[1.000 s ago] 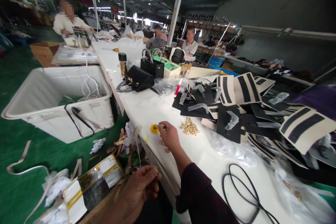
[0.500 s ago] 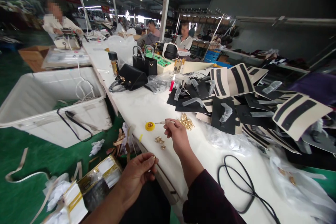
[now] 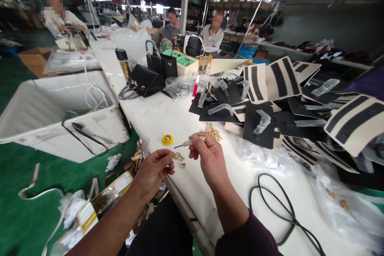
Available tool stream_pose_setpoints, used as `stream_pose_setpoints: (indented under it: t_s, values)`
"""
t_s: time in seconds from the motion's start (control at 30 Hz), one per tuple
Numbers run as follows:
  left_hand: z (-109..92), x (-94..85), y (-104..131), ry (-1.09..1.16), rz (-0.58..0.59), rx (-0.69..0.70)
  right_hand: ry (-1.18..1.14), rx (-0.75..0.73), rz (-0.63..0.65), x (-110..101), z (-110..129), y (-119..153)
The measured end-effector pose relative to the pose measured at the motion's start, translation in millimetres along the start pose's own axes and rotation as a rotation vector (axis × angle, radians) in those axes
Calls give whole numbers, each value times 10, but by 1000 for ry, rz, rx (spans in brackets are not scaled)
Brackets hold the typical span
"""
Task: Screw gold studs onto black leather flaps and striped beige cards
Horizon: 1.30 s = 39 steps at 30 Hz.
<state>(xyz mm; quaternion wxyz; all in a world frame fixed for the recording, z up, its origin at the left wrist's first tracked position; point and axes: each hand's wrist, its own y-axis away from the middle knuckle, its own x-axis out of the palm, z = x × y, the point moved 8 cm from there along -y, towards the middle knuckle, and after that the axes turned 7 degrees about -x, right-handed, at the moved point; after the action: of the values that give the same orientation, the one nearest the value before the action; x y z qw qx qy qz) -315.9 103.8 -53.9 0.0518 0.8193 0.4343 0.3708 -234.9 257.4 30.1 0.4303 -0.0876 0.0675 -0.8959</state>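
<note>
L hand (image 3: 154, 167) is pinching a tiny gold fitting (image 3: 172, 154) near the white table's (image 3: 150, 116) edge, prob. light, hard & slippery, so best held by its rim, while R hand (image 3: 207, 154) is gripping a thin screwdriver (image 3: 187, 143) by its pale handle.

Left hand (image 3: 156, 165): pinching small gold metal ring (image 3: 172, 153) at fingertips.
Right hand (image 3: 208, 155): gripping slim white-handled tool (image 3: 191, 142), thin metal tip toward left hand, not touching.
Loose gold metal rings (image 3: 179, 157): few, on white tabletop (image 3: 150, 116) between hands.
Round yellow dish (image 3: 171, 141): just beyond left hand, gold bit inside.
Gold metal hardware pile (image 3: 213, 131): behind right hand, partly hidden.
Black and cream-striped flat panels (image 3: 282, 78): heaped, table's right.
</note>
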Motion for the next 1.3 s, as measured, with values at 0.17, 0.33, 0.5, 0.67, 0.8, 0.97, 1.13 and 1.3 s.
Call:
stream_pose_setpoints:
  t_s: [0.17, 0.33, 0.5, 0.67, 0.8, 0.97, 1.13, 1.3]
  values:
    - [-36, 55, 38, 14, 24, 13, 114, -6, 17, 57, 135, 76]
    - [-41, 43, 80, 21, 41, 5, 180, -12, 10, 95, 169, 101]
    - [-66, 29, 119, 17, 39, 12, 201, -1, -5, 111, 152, 113]
    - [-74, 30, 125, 16, 38, 18, 198, -3, -10, 128, 167, 128]
    - [-61, 26, 127, 16, 46, 18, 208, 2, -4, 131, 160, 138]
    - [-43, 28, 142, 17, 53, 18, 216, -3, -2, 124, 171, 149]
    - [-58, 57, 161, 7, 38, 20, 191, -2, 0, 79, 205, 167]
    - [-9, 55, 160, -93, -21, 7, 114, 5, -72, -153, 204, 188]
